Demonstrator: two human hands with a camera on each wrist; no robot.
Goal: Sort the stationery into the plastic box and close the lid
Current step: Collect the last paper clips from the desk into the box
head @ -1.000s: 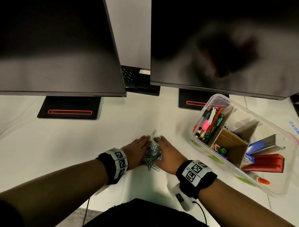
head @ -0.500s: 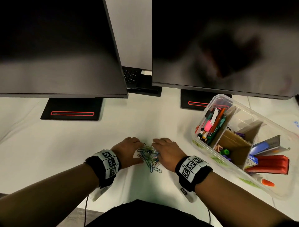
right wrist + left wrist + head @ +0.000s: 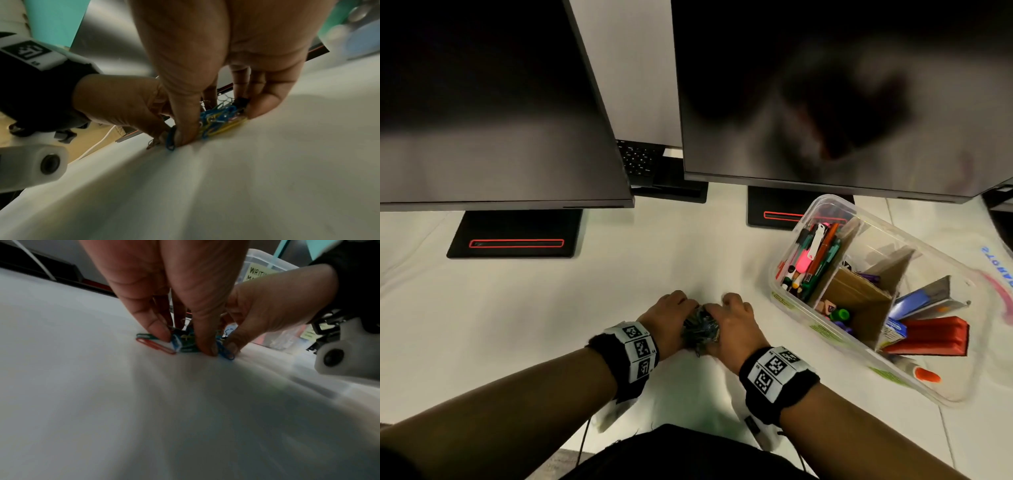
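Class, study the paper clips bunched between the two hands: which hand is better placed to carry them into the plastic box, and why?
The right hand, probably. Both hands pinch the paper clips on the table, but the plastic box lies open on the right, so the left hand would have to cross over.

White table (image 3: 517,308) fills the lower view, surface lit from above with soft shadows. Two dark monitors, left (image 3: 482,102) and right (image 3: 825,96), stand at the back on black bases with red-outlined slots (image 3: 516,243). Pale grey wall (image 3: 633,68) between them, a black keyboard (image 3: 642,159) partly visible in the gap
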